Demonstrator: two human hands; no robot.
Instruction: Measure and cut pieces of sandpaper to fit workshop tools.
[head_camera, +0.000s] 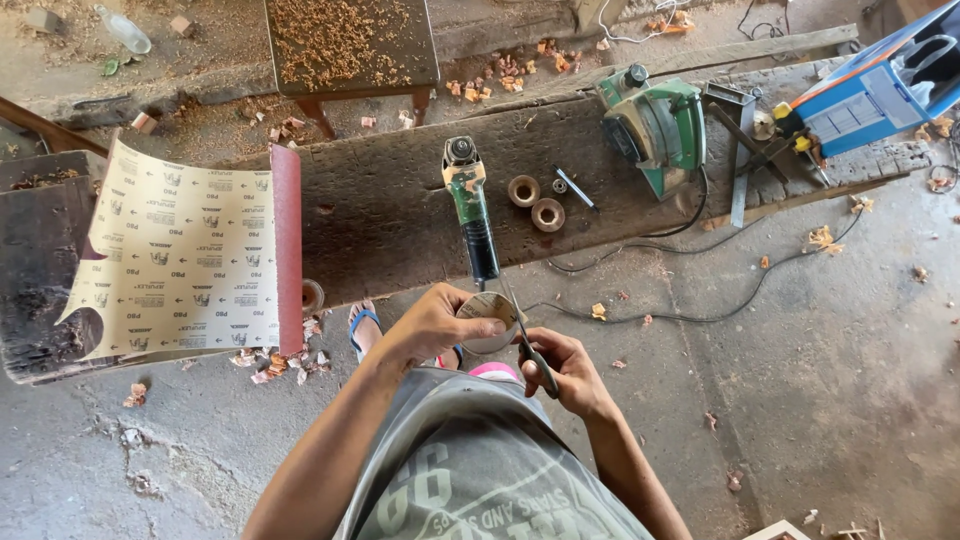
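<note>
While the left hand (432, 322) curls its fingers around a round sandpaper disc (487, 318), holding it just in front of the body, the right hand (566, 372) is closed on the handles of scissors (524, 342), whose blades reach up to the disc's right edge. Both hands sit close together above a concrete floor (820, 380) strewn with wood scraps. Just beyond them lies a long, worn plank (390, 200) serving as a bench. On it, straight ahead of the hands, rests an angle grinder (470, 205) with a green body and dark handle, its head pointing away. Beside the grinder to the right lie two small rings (536, 203) and a thin key (575, 187). Farther right sits a green planer (655, 125), its cord (700, 300) trailing over the floor. A large sandpaper sheet (185, 255), pale backing up and one red edge curled over, lies at the plank's left end. A foot in a blue sandal (364, 328) shows beneath the left forearm.
</note>
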